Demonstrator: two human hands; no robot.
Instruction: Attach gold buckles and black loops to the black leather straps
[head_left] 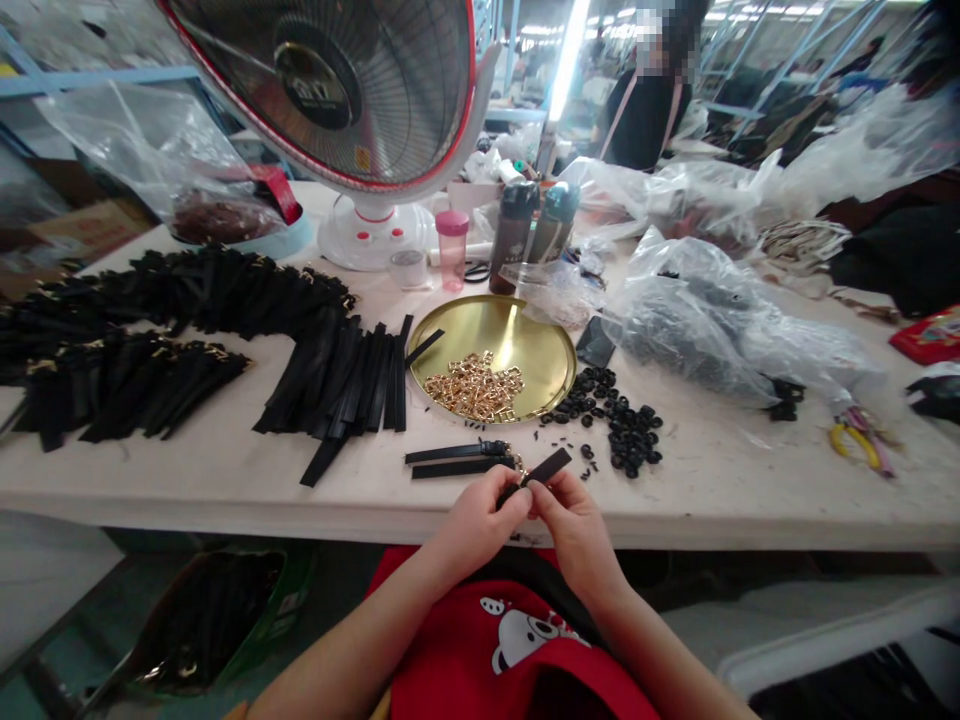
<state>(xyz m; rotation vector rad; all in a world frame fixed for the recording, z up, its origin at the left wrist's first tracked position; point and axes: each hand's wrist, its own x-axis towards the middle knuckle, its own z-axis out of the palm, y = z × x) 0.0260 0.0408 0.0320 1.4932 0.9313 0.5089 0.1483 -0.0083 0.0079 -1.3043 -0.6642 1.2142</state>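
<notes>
At the table's front edge, a short black strap (551,465) is pinched between the fingers of both my hands. My left hand (484,515) is closed on its lower left part, and my right hand (581,530) is closed beside it, fingertips meeting. Some gold metal shows by the left fingertips, partly hidden. Just left lie black straps with gold hardware (454,467). Behind them a round gold tray (536,340) holds a heap of small gold buckles (480,390). Small black loops (634,435) are piled to the right of the tray.
Many black straps (330,375) spread over the left side. A heater fan (375,235), a pink cup (451,250) and dark bottles (514,235) stand behind the tray. Plastic bags (712,320) and yellow-handled pliers (855,445) lie right. A person (641,115) is in the background.
</notes>
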